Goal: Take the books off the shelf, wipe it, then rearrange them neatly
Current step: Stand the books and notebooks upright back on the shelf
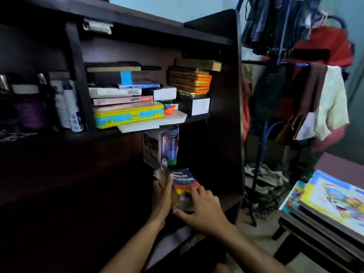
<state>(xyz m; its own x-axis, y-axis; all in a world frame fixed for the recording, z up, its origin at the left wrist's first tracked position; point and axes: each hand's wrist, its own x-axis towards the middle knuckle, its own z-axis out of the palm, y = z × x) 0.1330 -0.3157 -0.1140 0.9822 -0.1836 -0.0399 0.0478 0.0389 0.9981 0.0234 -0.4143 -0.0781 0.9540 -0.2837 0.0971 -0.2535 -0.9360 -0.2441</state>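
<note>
A thick blue and red dictionary (184,180) lies tilted on the dark lower shelf (226,201). My left hand (161,196) holds its left side with the fingers along the edge. My right hand (202,209) grips its near right corner, fingers on the cover and thumb under it. Behind it an Oxford English Dictionary (171,147) stands upright next to a white book (151,149). The upper shelf (197,117) carries a flat stack of books (118,95) on a yellow case (128,114). To the right is a pile of orange tins (190,81).
White bottles (68,107) stand in the left compartment. A clothes rack (285,79) with hanging garments is right of the bookcase, shoes (264,178) beneath it. A stack of colourful books (327,201) lies on a low table at the right edge.
</note>
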